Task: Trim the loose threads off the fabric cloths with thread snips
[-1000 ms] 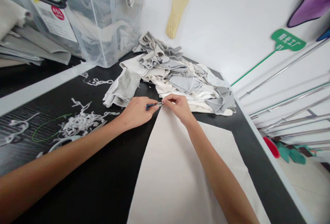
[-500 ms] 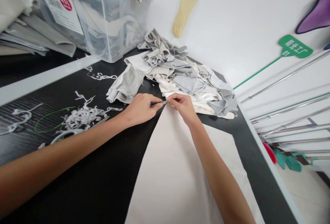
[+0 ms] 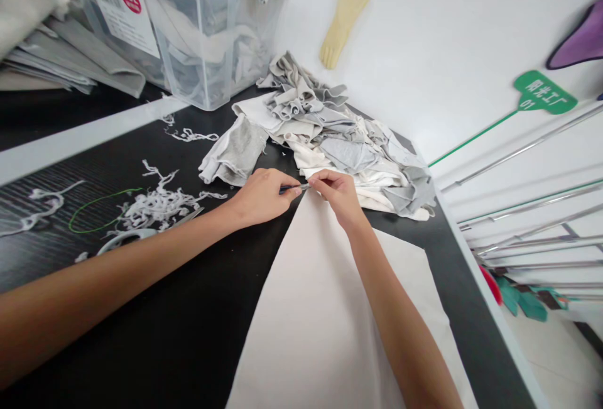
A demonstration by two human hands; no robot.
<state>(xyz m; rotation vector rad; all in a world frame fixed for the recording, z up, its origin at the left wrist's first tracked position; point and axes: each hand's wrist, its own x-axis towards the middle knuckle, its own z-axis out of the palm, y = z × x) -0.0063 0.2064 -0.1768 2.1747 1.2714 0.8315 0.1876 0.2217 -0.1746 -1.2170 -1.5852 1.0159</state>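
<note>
Between the thumb and fingers of my left hand (image 3: 267, 196) is a slim tool (image 3: 304, 187) with a dark blue handle and a metal tip, perhaps a seam ripper. Its tip points right, at the far corner of a large white cloth (image 3: 325, 283). My right hand (image 3: 335, 192) is closed in a pinch on that corner, beside the tip. The cloth spreads from there toward me, partly under my right forearm. Exactly how the tip meets the cloth is too small to tell.
Crumpled grey and white fabric pieces (image 3: 330, 136) lie just beyond my hands. Left are loose white threads (image 3: 160, 205) and partly hidden scissors (image 3: 125, 238). A clear plastic bin (image 3: 202, 38) of cloth stands at the back left. Poles (image 3: 518, 148) lean along the wall at right.
The view has shifted slightly, so everything sits a little further right. My hands keep the same hold at the cloth's corner, with hardly any movement.
</note>
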